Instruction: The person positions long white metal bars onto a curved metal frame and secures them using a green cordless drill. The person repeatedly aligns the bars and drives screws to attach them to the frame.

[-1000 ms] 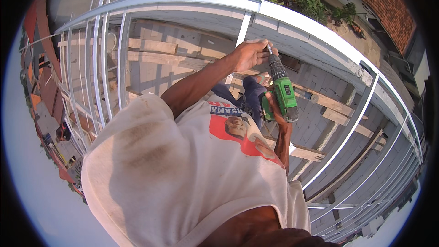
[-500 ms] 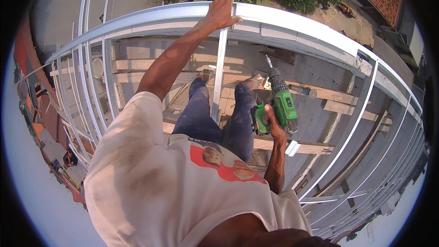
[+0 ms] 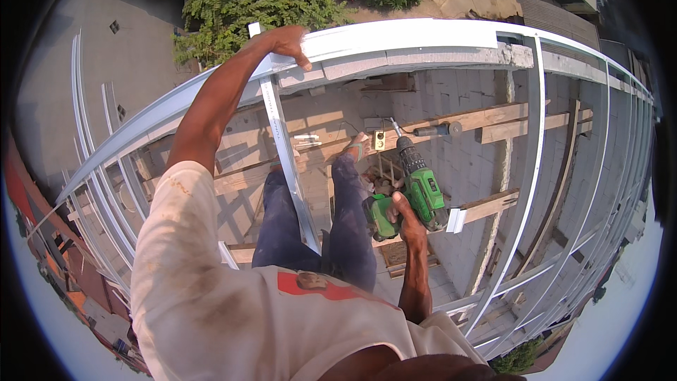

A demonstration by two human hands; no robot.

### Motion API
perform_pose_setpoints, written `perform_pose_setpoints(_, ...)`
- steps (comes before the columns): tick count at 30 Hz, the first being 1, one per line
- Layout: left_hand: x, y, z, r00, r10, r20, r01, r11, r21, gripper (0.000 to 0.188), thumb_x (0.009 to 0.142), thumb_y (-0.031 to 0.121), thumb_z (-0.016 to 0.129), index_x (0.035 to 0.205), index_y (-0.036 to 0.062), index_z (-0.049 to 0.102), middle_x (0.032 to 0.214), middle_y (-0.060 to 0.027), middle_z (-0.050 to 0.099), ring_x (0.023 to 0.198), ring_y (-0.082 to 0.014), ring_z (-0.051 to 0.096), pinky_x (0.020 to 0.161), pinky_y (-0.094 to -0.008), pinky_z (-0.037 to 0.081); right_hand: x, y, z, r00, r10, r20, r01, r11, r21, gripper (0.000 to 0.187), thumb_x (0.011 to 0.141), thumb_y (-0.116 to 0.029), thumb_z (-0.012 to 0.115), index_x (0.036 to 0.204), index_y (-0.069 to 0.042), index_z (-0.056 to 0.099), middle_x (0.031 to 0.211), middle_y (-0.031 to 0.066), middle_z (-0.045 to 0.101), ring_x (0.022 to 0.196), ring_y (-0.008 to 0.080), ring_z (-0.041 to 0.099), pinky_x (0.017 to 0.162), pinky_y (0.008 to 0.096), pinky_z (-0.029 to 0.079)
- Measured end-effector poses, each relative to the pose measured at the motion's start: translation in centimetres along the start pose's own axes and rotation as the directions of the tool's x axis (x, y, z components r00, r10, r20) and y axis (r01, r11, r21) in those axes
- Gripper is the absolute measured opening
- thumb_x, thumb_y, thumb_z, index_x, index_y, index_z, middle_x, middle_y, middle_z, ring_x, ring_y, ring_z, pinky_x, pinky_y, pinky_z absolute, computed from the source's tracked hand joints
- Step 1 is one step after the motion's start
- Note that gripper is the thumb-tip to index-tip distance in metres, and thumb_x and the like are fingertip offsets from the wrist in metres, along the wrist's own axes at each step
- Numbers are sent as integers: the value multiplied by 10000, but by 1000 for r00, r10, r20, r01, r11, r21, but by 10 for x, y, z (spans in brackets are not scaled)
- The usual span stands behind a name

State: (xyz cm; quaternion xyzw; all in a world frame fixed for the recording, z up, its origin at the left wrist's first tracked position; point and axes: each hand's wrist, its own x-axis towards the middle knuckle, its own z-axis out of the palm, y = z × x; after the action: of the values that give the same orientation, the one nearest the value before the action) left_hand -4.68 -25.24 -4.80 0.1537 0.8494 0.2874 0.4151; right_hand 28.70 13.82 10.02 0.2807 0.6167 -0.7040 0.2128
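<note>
My left hand (image 3: 288, 44) is closed over the upper edge of a long silver metal channel (image 3: 409, 37) that runs along the top of a block wall. Beside that hand, an upright metal stud (image 3: 282, 141) crosses the channel and comes down between my legs. A green cordless drill (image 3: 427, 194) is in my right hand (image 3: 410, 220), which wraps its handle. A long bit points up and away, toward the wall and apart from the channel.
Below me lie wooden planks (image 3: 493, 125) bearing an angle grinder (image 3: 438, 129) and a socket outlet (image 3: 379, 140). Thin metal framing (image 3: 530, 190) stands at right; more studs (image 3: 88, 141) lean at left. Beyond the wall are a leafy tree (image 3: 247, 10) and a paved yard (image 3: 60, 74).
The view has turned to the right. My left hand now rests slightly farther right of the stud's top. The drill stays in my right hand, its bit still pointing away.
</note>
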Motion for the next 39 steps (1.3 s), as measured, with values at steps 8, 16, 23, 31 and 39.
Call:
perform_pose_setpoints(8, -31, 25, 30, 951, -25, -309, 68, 989, 129, 965, 580, 369, 933, 1310, -115, 527, 1189, -338, 661, 1139, -449, 650, 998, -466, 502, 0, 6, -17, 997, 46, -56, -47, 999, -21, 405, 934, -172, 739, 1241, 4, 543, 641, 9, 468, 528, 120, 458, 522, 289, 386)
perform_pose_setpoints(16, -48, 50, 37, 898, -93, -430, 192, 962, 192, 870, 633, 376, 923, 1268, -58, 517, 1116, -312, 675, 1098, -461, 658, 942, -488, 521, 8, -2, -17, 999, 24, -48, -25, 1000, -18, 350, 942, -165, 727, 1207, -5, 563, 653, 14, 477, 528, 120, 460, 512, 292, 386)
perform_pose_setpoints(23, -64, 68, 42, 848, -7, -530, 170, 950, 260, 628, 627, 248, 887, 1064, -64, 560, 986, -231, 691, 980, -414, 694, 852, -499, 513, 9, 12, -11, 998, -49, 49, 41, 988, 149, 284, 985, -194, 690, 1181, -16, 589, 669, 2, 447, 557, 110, 443, 520, 278, 389)
perform_pose_setpoints(31, -36, 50, 92, 742, 32, -669, 234, 924, 303, 690, 581, 304, 888, 1096, -23, 566, 987, -142, 665, 1014, -311, 648, 874, -447, 420, 33, 18, -30, 994, 54, 99, -57, 998, 22, 298, 1011, -273, 676, 1195, -58, 583, 656, 3, 472, 524, 111, 442, 535, 275, 413)
perform_pose_setpoints(39, -40, 68, 101, 647, 60, -760, 327, 879, 347, 705, 539, 256, 897, 1064, -18, 516, 1000, -138, 614, 1029, -317, 603, 953, -421, 394, 40, 9, -30, 987, 85, 138, -89, 996, 23, 286, 1019, -282, 668, 1179, -59, 586, 661, 6, 478, 531, 114, 446, 543, 285, 422)
